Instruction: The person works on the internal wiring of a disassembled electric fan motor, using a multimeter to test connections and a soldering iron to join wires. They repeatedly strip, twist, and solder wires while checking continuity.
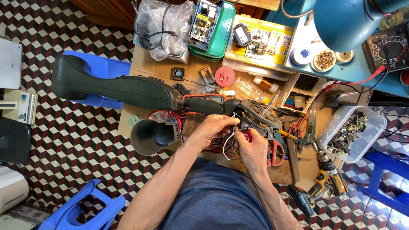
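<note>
Head view, looking straight down at my lap: I've got the long dark-green power tool (128, 89) lying crosswise over my knees and the cardboard-covered tabletop (149, 68), handle end out to my left over the blue plastic stool (102, 68), so the open head end sits right in front of me where I can get at the wiring. My left hand (215, 127) is curled shut around the neck of the tool just under the round black housing (260, 111), basically steadying it so it doesn't roll. My right hand (252, 149) is pinched closed on a small red part (247, 135) with thin white and dark wires (228, 142) looping off it, held up close to the opening between both hands; can't tell exactly what the part is, my fingers cover most of it. The loose black cone-shaped guard (149, 135) sits just left of my forearm, out of the way. Red-handled pliers (277, 151) are right beside my right hand, the yellow cordless drill (328, 179) is further right near the clear tub of screws (351, 132), and the multimeter (392, 47) is up on the blue surface, well apart.
</note>
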